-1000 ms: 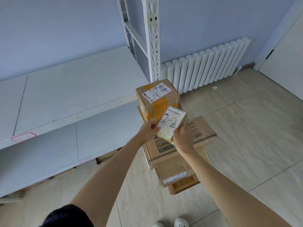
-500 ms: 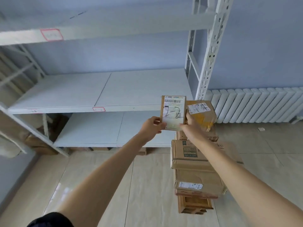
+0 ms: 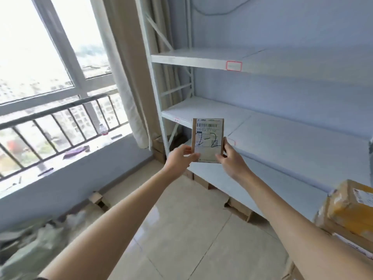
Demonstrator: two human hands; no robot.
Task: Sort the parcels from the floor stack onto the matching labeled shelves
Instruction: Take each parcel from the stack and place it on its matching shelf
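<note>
Flanking parcel [image 3: 207, 138]: curtain [image 3: 129, 77], shelves [image 3: 282, 136].

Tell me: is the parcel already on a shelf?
No, both the left hand and right hand hold the parcel up before the shelves.

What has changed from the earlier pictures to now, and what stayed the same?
The parcel marked 2-2 was lifted off the floor stack and carried left, up in front of the shelves; the view turned toward the window. The left hand and right hand still grip its lower edges. Nothing was let go.
</note>
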